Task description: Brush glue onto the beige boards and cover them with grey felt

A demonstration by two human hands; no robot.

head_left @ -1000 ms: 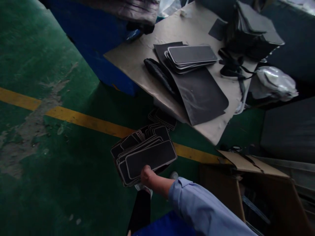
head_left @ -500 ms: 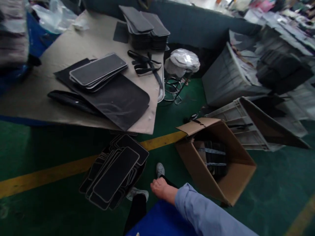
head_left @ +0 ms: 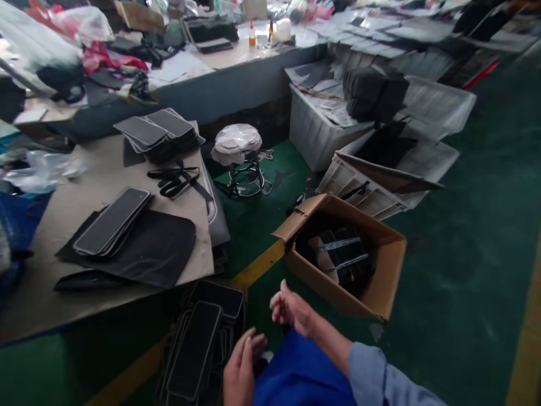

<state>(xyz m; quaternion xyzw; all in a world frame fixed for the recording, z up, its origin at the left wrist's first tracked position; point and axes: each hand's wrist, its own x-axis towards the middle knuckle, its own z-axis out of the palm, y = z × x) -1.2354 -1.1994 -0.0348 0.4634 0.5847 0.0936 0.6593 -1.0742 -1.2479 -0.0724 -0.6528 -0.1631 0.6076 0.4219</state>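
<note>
My left hand (head_left: pixel 244 363) is low in the view beside the stacked dark panels with pale edges (head_left: pixel 196 347) on the floor. Its fingers are loosely bent, with nothing visible in them. To its right my right hand (head_left: pixel 292 311) hangs in front of the blue apron (head_left: pixel 302 375), thumb raised and apart from half-curled fingers, holding nothing visible. The two hands do not touch. Right of them stands an open cardboard box (head_left: pixel 389 276) holding a dark bundle (head_left: pixel 344 256) tied with pale cords.
At left, a table (head_left: pixel 192 208) bears panel stacks (head_left: pixel 112 223), a dark sheet (head_left: pixel 163 248) and black straps (head_left: pixel 181 179). A covered stool (head_left: pixel 237 141) stands behind. Grey bins (head_left: pixel 315 135) with material are at the back right, before a long cluttered bench (head_left: pixel 232 84).
The view has swung up and right, bringing in the long bench. My left hand has come into view. My right hand has gone from closed to loosely open, thumb raised.
</note>
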